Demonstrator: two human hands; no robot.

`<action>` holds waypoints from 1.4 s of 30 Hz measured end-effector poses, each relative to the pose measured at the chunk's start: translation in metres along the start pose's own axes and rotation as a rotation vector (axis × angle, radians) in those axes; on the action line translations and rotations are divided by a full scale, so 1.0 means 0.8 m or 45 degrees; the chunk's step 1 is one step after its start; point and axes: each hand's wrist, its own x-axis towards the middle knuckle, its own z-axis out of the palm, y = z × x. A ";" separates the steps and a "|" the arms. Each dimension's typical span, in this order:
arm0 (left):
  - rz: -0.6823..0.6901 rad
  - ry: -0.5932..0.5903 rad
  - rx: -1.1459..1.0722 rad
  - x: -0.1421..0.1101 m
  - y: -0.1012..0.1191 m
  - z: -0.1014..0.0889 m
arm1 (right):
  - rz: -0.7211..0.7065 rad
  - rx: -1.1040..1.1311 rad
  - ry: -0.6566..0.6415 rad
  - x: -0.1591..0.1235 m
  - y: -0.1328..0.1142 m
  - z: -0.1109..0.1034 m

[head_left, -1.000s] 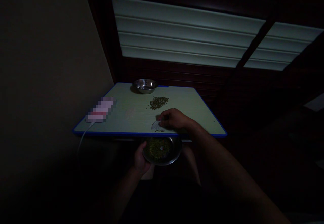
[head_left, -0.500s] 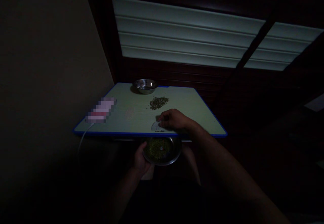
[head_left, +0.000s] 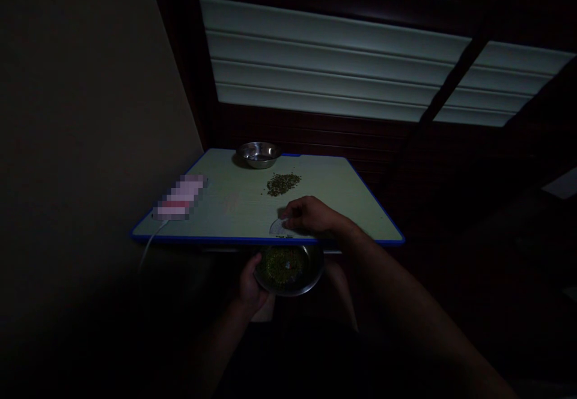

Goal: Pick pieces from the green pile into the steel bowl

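Below the table's near edge, my left hand (head_left: pixel 251 285) grips the left rim of a metal bowl (head_left: pixel 295 292), thumb up at its side. Small greenish grains (head_left: pixel 280 264) lie in the bowl, with a small pale spot among them. My right hand (head_left: pixel 310 214) is closed on a clear, half-round protractor (head_left: pixel 277 227) at the table's near edge. A few dark grains (head_left: pixel 283 237) lie at the edge just in front of the protractor. Farther back on the table sits a loose pile of brownish-green grains (head_left: pixel 283 184).
The pale table (head_left: pixel 216 170) has a blue rim. A second metal bowl (head_left: pixel 259 155) stands at its back left. On the left lies a blurred-out pinkish phone-like object (head_left: pixel 180 197) with a white cable (head_left: pixel 146 246). Dark wooden panelling stands behind. The light is dim.
Both hands stay almost in place. The protractor has shifted very slightly, and the grains at the table's near edge show a little more clearly. The grain pile is unchanged.
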 end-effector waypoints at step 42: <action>-0.003 0.122 0.068 -0.013 0.007 0.017 | 0.110 0.326 0.629 0.055 0.062 -0.034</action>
